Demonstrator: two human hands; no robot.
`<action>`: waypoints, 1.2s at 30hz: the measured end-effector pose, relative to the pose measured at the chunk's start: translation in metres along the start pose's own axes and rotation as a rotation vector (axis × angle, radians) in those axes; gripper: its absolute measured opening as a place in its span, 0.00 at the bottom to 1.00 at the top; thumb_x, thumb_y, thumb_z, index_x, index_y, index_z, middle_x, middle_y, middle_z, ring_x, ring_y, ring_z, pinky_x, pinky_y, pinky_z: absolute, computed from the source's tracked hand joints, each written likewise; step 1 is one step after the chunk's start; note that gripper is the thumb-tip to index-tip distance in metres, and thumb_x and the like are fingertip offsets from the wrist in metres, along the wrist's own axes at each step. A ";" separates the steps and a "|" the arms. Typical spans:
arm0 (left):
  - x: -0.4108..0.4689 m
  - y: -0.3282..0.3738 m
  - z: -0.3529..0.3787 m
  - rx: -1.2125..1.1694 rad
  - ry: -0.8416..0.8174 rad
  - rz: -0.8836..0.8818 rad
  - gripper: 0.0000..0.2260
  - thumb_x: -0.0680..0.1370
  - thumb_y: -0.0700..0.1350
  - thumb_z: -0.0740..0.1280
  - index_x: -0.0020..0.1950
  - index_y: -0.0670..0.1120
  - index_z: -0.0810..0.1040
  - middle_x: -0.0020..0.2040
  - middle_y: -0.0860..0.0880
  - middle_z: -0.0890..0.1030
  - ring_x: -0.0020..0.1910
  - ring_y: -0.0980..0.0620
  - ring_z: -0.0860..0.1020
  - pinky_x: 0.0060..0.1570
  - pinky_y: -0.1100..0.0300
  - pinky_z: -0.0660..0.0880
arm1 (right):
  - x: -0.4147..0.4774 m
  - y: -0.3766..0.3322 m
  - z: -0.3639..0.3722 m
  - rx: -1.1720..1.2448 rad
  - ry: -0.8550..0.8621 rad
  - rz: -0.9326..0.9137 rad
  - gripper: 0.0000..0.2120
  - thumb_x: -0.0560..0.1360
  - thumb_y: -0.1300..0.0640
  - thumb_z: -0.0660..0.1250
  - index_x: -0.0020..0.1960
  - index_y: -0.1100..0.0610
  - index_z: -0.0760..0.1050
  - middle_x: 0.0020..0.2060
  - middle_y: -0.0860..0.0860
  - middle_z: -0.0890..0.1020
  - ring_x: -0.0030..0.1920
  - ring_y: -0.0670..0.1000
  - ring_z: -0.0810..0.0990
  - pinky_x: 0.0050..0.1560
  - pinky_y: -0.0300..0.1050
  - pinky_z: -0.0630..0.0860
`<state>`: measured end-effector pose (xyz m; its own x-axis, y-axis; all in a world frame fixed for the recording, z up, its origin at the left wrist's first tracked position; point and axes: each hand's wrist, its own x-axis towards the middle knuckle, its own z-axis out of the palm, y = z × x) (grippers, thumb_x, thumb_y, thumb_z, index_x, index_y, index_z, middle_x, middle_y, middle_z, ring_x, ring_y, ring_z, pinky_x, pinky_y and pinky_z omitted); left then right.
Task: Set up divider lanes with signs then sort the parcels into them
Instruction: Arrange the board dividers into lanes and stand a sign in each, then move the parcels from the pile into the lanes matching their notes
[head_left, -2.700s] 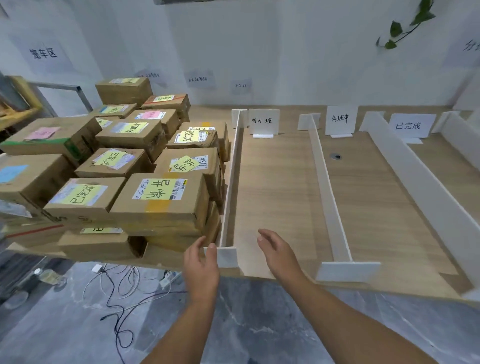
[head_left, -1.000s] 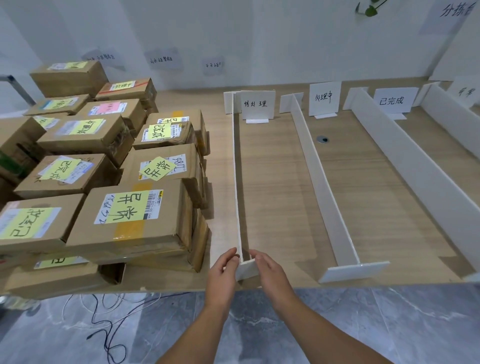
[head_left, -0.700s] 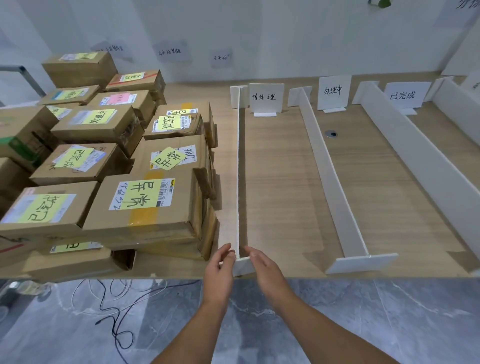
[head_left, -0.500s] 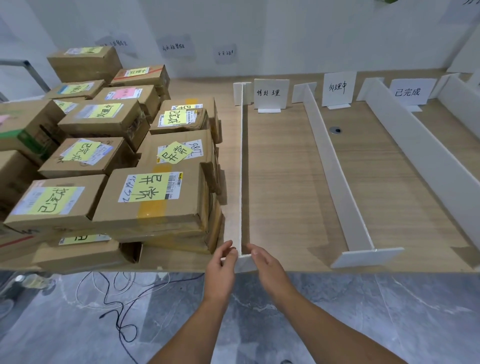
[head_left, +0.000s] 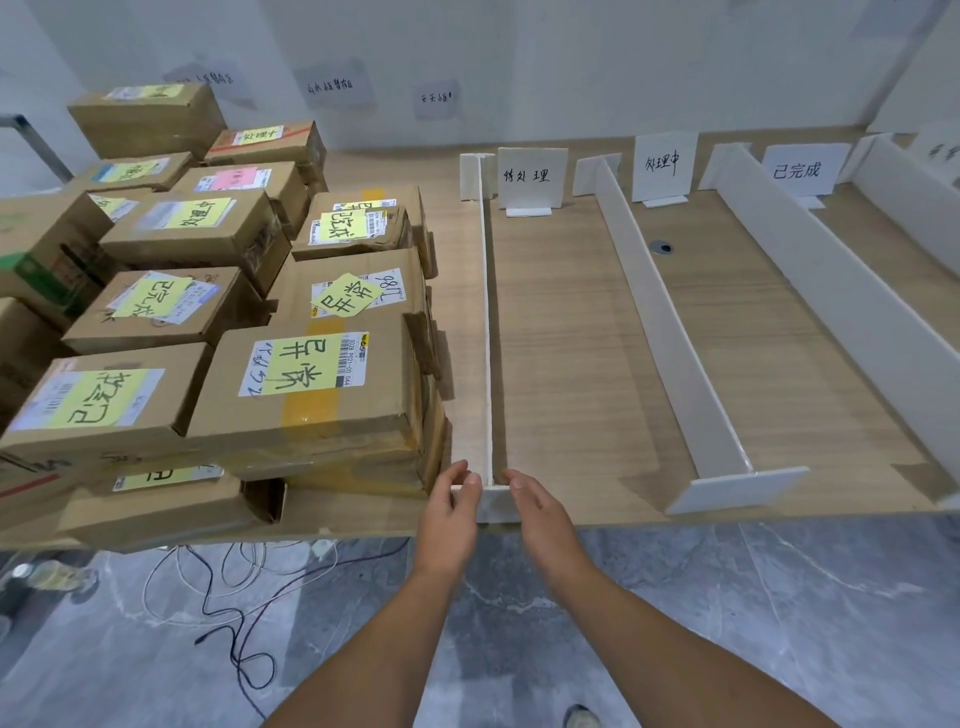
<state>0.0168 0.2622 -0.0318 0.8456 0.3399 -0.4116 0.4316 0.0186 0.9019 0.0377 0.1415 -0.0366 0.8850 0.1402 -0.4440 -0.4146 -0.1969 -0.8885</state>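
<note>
White foam-board divider (head_left: 487, 338): our left hand (head_left: 449, 512) and right hand (head_left: 540, 512) flank its near foot, fingers loose, holding nothing; contact unclear.

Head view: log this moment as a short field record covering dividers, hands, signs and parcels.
first divider: upright, running from the table's near edge to its far side
left hand: fingers relaxed, at the left of the first divider's near foot
right hand: fingers relaxed, at the right of that foot
second divider: upright, apart from both hands
third divider: upright, further right
signs: standing at the lanes' far ends
parcels: stacked left of the first divider, none in a lane
</note>
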 end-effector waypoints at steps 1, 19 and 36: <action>0.001 0.000 -0.001 0.004 -0.001 -0.003 0.18 0.83 0.56 0.62 0.72 0.57 0.72 0.68 0.55 0.74 0.67 0.52 0.73 0.69 0.49 0.71 | 0.001 0.001 0.001 -0.001 0.004 0.002 0.18 0.85 0.47 0.55 0.72 0.48 0.73 0.65 0.43 0.76 0.65 0.43 0.72 0.61 0.37 0.65; -0.063 0.057 -0.028 0.019 0.078 0.278 0.20 0.82 0.44 0.67 0.73 0.51 0.71 0.66 0.56 0.75 0.59 0.67 0.73 0.65 0.60 0.71 | -0.041 -0.063 -0.045 -0.202 0.018 -0.348 0.19 0.83 0.51 0.61 0.73 0.46 0.70 0.70 0.43 0.73 0.71 0.44 0.69 0.69 0.42 0.66; -0.113 0.099 -0.100 -0.095 0.432 0.482 0.22 0.79 0.46 0.70 0.72 0.57 0.71 0.69 0.57 0.74 0.69 0.57 0.71 0.70 0.46 0.70 | -0.070 -0.121 -0.003 -0.121 -0.168 -0.520 0.17 0.82 0.53 0.64 0.68 0.40 0.71 0.69 0.41 0.74 0.70 0.43 0.70 0.66 0.40 0.70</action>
<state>-0.0674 0.3196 0.1173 0.7262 0.6780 0.1138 -0.0110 -0.1541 0.9880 0.0265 0.1525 0.1028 0.9165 0.3992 0.0277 0.1033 -0.1692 -0.9801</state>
